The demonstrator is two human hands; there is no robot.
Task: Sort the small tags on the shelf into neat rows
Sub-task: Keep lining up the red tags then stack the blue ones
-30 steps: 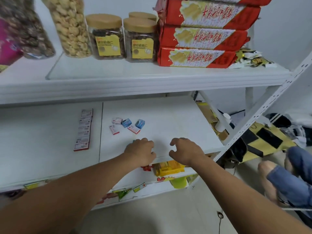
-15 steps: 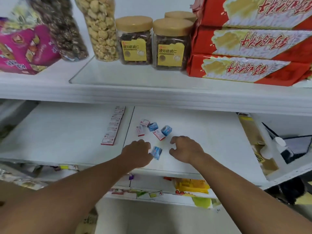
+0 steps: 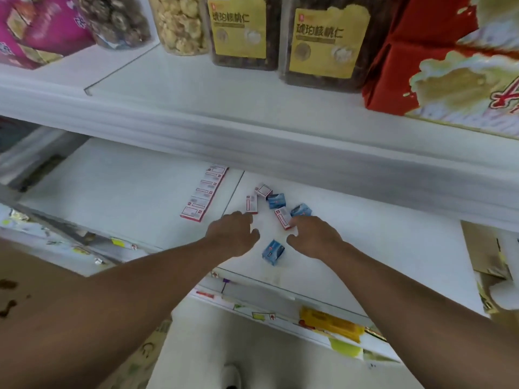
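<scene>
Nearest on the shelf [image 3: 365,248] lies one blue tag [image 3: 273,251], between the two hands. The left hand [image 3: 233,237] is at its 10 o'clock, fingers loosely curled, holding nothing. The right hand [image 3: 314,237] is at its 2 o'clock, half open and empty, its fingertips touching a red tag [image 3: 283,217]. Farther, at 12 o'clock, lie two more blue tags [image 3: 276,200] and two red-white ones [image 3: 252,204], unsorted. At 10 o'clock a neat row [image 3: 203,193] stands. Above are jars [image 3: 323,40].

Yellow labels reading 琥珀核桃仁 on left jar [image 3: 238,29], right jar [image 3: 323,37]
</scene>
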